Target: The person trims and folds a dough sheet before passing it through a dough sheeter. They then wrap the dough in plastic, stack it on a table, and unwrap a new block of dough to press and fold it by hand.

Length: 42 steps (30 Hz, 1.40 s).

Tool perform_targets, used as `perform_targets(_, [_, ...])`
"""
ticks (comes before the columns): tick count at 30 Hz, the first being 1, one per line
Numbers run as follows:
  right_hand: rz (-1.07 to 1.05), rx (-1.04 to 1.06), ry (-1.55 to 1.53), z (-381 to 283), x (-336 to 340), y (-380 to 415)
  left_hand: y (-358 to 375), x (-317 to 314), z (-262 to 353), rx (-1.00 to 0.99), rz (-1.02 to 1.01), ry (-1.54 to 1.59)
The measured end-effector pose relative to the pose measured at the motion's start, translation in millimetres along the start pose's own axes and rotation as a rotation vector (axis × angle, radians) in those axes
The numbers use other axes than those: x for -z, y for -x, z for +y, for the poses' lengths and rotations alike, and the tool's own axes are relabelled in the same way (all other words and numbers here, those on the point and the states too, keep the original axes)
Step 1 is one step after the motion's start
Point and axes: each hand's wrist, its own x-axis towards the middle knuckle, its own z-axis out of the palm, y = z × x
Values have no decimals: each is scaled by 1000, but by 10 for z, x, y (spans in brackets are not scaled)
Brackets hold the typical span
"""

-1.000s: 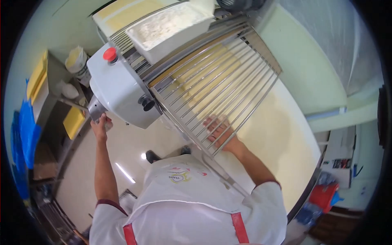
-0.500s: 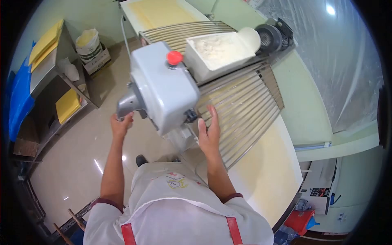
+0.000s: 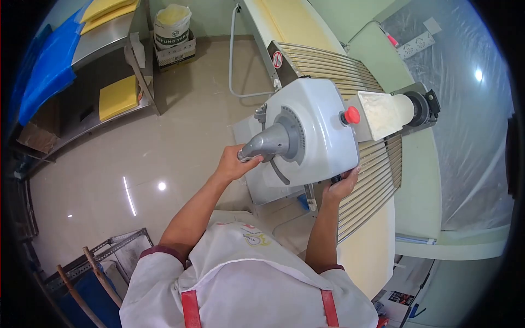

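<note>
A dough sheeter's pale grey housing [image 3: 328, 131] stands in front of me, with a red stop button [image 3: 351, 115] on its top. My left hand [image 3: 236, 164] is closed around the end of the grey handle [image 3: 268, 143], which sticks out from a round dial [image 3: 295, 134]. Under the housing's near right corner, my right hand [image 3: 342, 188] has its fingers around a small black knob [image 3: 336, 179], partly hidden by the hand and housing. A long sheet of pale dough [image 3: 363, 235] lies on the white conveyor belt under the slatted metal guard [image 3: 372, 180].
A white tray of flour [image 3: 377, 112] rests on the machine beside a dark round motor [image 3: 420, 108]. Steel shelving [image 3: 112, 41] at the left carries yellow slabs [image 3: 119, 97] and blue plastic [image 3: 52, 65]. A flour sack [image 3: 172, 27] stands by the wall. Wooden rods [image 3: 101, 276] lean at lower left.
My view has turned, bringing the machine rightward and showing its dial side. The handle has swung toward me with my left hand on it. My right hand has gone from spread fingers to the knob.
</note>
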Motion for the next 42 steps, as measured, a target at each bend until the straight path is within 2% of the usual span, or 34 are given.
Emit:
perform_targets(13, [-114, 34, 37, 95, 221, -80, -156, 62, -134, -311, 57, -150])
perform_targets(21, [-23, 39, 66, 61, 144, -35, -180, 104, -125, -279, 19, -154])
perform_targets(24, [-124, 84, 141, 100, 268, -71, -175, 103, -106, -276, 14, -165])
perform_targets(27, [-199, 207, 277, 15, 214, -39, -177, 95, -112, -265, 12, -164])
perform_targets(30, [-137, 561, 652, -157, 56, 20, -187, 97, -124, -251, -4, -148])
perform_targets(31, [-129, 492, 587, -223, -25, 95, -186, 101, -126, -248, -11, -144])
perform_targets(34, [-176, 551, 556, -263, -111, 76, -197, 131, -142, -239, -73, -176])
perform_targets(39, [-101, 510, 534, -287, -318, 63, -223, 192, -112, -191, -219, -108])
perform_targets(40, [-109, 481, 458, -259, -286, 14, -253, 246, -99, -179, -266, -72])
perform_targets(41, [-114, 455, 381, -225, -247, -35, -314, 383, -80, -137, -450, -140])
perform_targets(42, [-118, 432, 303, -180, -258, -50, -412, 486, -85, -214, -487, -76])
